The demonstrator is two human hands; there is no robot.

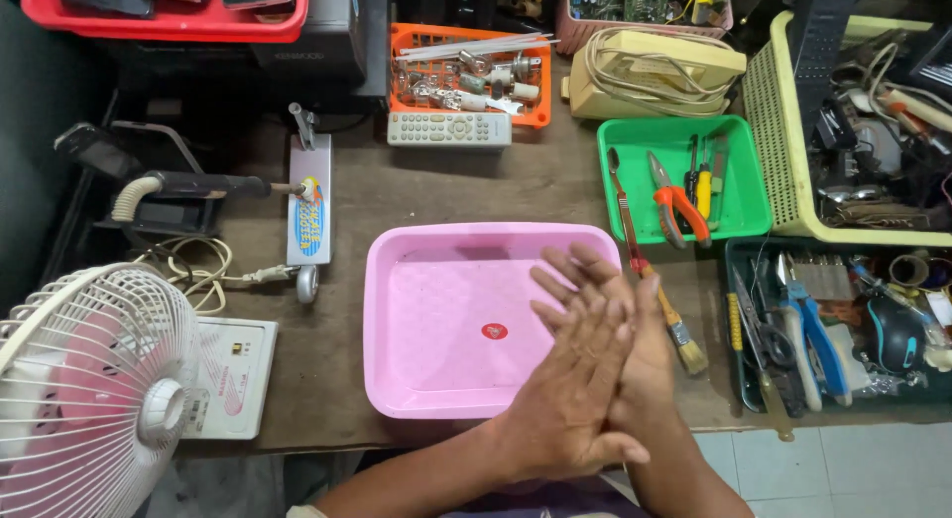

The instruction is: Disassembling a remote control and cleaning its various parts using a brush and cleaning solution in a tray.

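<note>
Pink plastic tray (436, 320) lies bare at centre, both open, empty hands pressed together over its four o'clock corner, left hand (575, 389) atop right hand (620, 320), paintbrush (666, 315) untouched at three o'clock.

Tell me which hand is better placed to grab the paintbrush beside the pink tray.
Probably the right hand: it lies next to the paintbrush; the left hand rests across it, farther off.
</note>
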